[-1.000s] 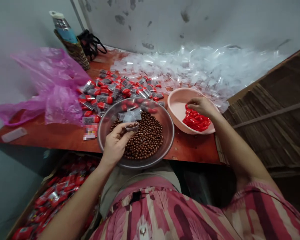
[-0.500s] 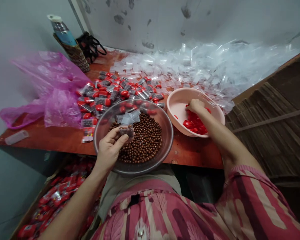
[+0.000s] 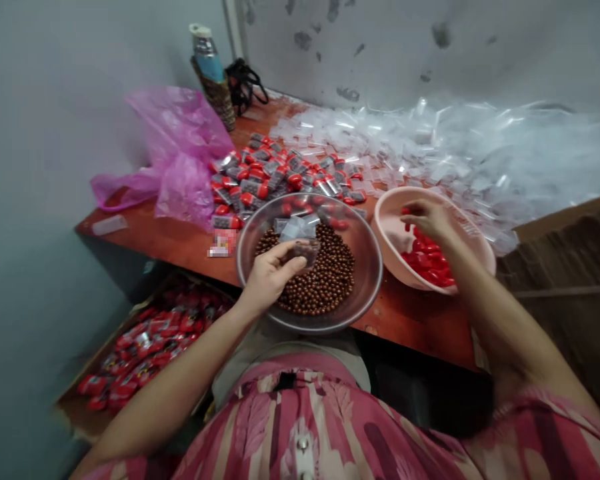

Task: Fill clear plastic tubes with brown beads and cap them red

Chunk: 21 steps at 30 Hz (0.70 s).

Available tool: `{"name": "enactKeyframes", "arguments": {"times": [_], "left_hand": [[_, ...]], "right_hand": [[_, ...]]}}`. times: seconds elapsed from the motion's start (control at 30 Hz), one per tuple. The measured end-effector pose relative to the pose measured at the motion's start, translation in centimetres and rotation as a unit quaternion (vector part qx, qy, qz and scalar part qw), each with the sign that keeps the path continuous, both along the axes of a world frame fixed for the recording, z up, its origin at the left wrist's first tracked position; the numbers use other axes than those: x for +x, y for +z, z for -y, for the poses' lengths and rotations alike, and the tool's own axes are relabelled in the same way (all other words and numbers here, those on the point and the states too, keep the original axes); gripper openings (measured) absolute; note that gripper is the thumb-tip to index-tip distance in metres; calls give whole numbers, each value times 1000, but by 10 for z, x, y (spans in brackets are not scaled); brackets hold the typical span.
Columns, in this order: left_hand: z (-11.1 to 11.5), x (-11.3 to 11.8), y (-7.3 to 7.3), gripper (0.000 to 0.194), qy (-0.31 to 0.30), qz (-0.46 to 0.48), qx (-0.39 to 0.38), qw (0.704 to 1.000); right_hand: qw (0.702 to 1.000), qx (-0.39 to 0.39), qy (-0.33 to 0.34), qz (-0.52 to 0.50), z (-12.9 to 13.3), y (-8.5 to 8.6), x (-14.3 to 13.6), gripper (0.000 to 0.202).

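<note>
My left hand (image 3: 266, 281) pinches a small clear plastic container (image 3: 307, 252) filled with dark brown balls. It is held over a wide translucent bowl (image 3: 367, 280) of loose brown balls (image 3: 314, 290), where a few empty clear containers (image 3: 297, 229) also lie. Inside the pink plastic basin (image 3: 389, 257), my right hand (image 3: 430, 219) has a small red cap (image 3: 407, 212) between its fingertips. Below that hand lies a heap of red caps (image 3: 427, 260).
Filled containers with red caps (image 3: 260, 177) are piled behind the bowl. Many empty clear containers (image 3: 430, 140) cover the back right. A pink plastic bag (image 3: 185, 147) and a bottle (image 3: 211, 67) stand left. Below the table is a carton of red packs (image 3: 150, 347).
My right hand has risen from the red caps and now holds one at the basin's left side. My left hand still holds the filled container. The whole view has shifted.
</note>
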<state>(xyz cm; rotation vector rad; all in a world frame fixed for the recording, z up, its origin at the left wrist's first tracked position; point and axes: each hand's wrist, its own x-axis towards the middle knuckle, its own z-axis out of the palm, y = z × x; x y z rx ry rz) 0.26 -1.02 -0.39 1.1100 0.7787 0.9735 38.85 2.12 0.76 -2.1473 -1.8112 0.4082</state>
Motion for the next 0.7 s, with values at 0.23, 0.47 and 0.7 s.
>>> {"name": "enactKeyframes", "arguments": {"times": [0.23,0.47,0.7], "left_hand": [[-3,-2,-6,26,10,-72,127,989],[4,-6,-4,27,2,-148,202,968],[9,-7,0,25,17,-149,234,961]], "right_hand": [[938,128,161,-278,44,54,-125,29],[924,164,335,-85,47,58,-190,24],[905,192,378,-26,52,71,-199,8]]}}
